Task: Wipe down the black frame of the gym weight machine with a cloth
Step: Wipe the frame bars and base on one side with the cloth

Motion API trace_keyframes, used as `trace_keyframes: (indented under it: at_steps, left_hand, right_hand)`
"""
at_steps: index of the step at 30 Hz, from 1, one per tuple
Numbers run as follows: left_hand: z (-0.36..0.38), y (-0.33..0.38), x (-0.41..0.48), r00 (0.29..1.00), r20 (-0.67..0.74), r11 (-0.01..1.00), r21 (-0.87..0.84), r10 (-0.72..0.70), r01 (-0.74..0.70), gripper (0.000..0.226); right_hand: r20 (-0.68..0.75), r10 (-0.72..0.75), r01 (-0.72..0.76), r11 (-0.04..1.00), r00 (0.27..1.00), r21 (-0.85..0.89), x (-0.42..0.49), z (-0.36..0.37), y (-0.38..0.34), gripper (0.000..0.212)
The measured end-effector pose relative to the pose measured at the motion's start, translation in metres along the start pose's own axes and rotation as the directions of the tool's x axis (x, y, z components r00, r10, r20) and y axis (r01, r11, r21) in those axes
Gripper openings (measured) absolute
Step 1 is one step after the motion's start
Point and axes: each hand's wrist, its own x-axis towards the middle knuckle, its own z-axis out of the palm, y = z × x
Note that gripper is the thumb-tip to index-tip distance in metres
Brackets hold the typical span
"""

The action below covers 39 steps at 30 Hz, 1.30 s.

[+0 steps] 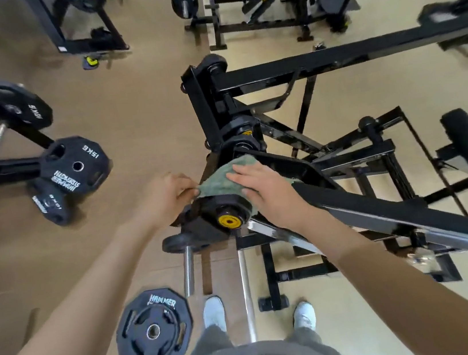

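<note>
Your right hand [268, 193] presses the green cloth [218, 179] flat-fingered on the black frame [381, 210]; your left hand [166, 198] pinches its edge. The floor plate [155, 331] reads HAMMER.

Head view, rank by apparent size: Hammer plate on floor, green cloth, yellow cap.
1. floor plate
2. cloth, partly under the right hand
3. yellow cap
The floor plate lies farther from the camera, so this is apparent size only.

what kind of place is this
A gym, most likely: black weight machine frames stand all around, a 15KG weight plate sits racked, and a HAMMER plate rests on the floor.
</note>
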Motion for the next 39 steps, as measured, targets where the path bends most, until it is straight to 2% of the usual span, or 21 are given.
trace_keyframes:
  at_steps: [5, 9, 13, 16, 20, 23, 24, 26, 28, 29, 32, 34, 36, 37, 39]
  left_hand:
    - [0.012, -0.027, 0.007, 0.993, 0.030, 0.983, -0.143, -0.113, 0.116, 0.018]
    - [0.016, -0.008, 0.011, 0.998, 0.030, 0.886, -0.459, -0.054, 0.062, 0.033]
    - [0.025, 0.009, 0.017, 1.000, -0.008, 0.916, -0.401, -0.015, 0.010, 0.030]
    - [0.021, 0.012, 0.020, 0.999, -0.046, 0.913, -0.407, 0.014, -0.032, 0.019]
    - [0.010, 0.012, 0.021, 1.000, -0.002, 0.909, -0.417, 0.017, -0.016, 0.010]
    - [0.007, 0.010, 0.020, 0.998, 0.002, 0.898, -0.437, -0.056, 0.051, 0.014]
    - [0.007, 0.009, 0.021, 0.997, 0.001, 0.895, -0.440, -0.079, 0.071, 0.013]
    - [0.004, 0.007, 0.026, 0.993, -0.004, 0.873, -0.477, -0.118, 0.102, 0.015]
    - [-0.001, 0.007, 0.036, 0.988, -0.022, 0.835, -0.538, -0.152, 0.117, 0.022]
    - [-0.006, 0.008, 0.042, 0.988, -0.038, 0.827, -0.552, -0.152, 0.106, 0.024]
    - [-0.021, 0.019, 0.065, 0.991, -0.095, 0.861, -0.508, -0.090, 0.030, 0.025]
    - [-0.029, 0.028, 0.080, 0.986, -0.163, 0.900, -0.434, -0.030, -0.044, 0.030]
    - [-0.030, 0.038, 0.090, 0.970, -0.242, 0.925, -0.361, 0.026, -0.115, 0.033]
    - [-0.027, 0.043, 0.093, 0.967, -0.251, 0.935, -0.327, 0.052, -0.136, 0.033]
    - [-0.015, 0.049, 0.097, 0.985, -0.141, 0.959, -0.251, 0.097, -0.130, 0.027]
  right_hand:
    - [0.034, 0.083, -0.087, 0.990, 0.996, 0.111, 0.020, -0.001, -0.013, 0.038]
    - [0.004, 0.139, -0.139, 0.984, 0.990, 0.107, 0.010, -0.003, -0.014, 0.042]
    - [-0.088, 0.121, -0.117, 0.992, 0.989, 0.042, -0.021, -0.005, -0.004, 0.044]
    - [-0.147, 0.101, -0.106, 0.994, 0.984, -0.022, -0.037, -0.006, 0.001, 0.041]
    - [-0.251, 0.046, -0.085, 0.985, 0.967, -0.149, -0.046, -0.006, -0.001, 0.034]
    - [-0.304, -0.001, -0.065, 0.976, 0.953, -0.208, -0.042, -0.010, -0.001, 0.021]
    - [-0.318, 0.004, -0.061, 0.984, 0.948, -0.170, -0.037, -0.011, 0.000, 0.018]
    - [-0.311, 0.088, -0.088, 0.996, 0.946, 0.014, -0.027, -0.016, 0.001, 0.016]
    - [-0.254, 0.199, -0.156, 0.971, 0.947, 0.180, -0.013, -0.025, 0.003, 0.016]
    - [-0.232, 0.229, -0.183, 0.962, 0.946, 0.203, -0.006, -0.031, 0.005, 0.016]
    - [-0.277, 0.215, -0.170, 0.969, 0.936, 0.178, 0.013, -0.050, 0.007, 0.018]
    - [-0.374, 0.193, -0.144, 0.977, 0.907, 0.154, 0.020, -0.067, 0.009, 0.019]
    - [-0.475, 0.135, -0.121, 0.991, 0.869, 0.060, 0.021, -0.078, 0.014, 0.019]
    - [-0.506, 0.096, -0.111, 0.994, 0.857, 0.000, 0.020, -0.080, 0.017, 0.019]
    - [-0.471, 0.059, -0.118, 0.988, 0.880, -0.096, 0.016, -0.077, 0.028, 0.018]
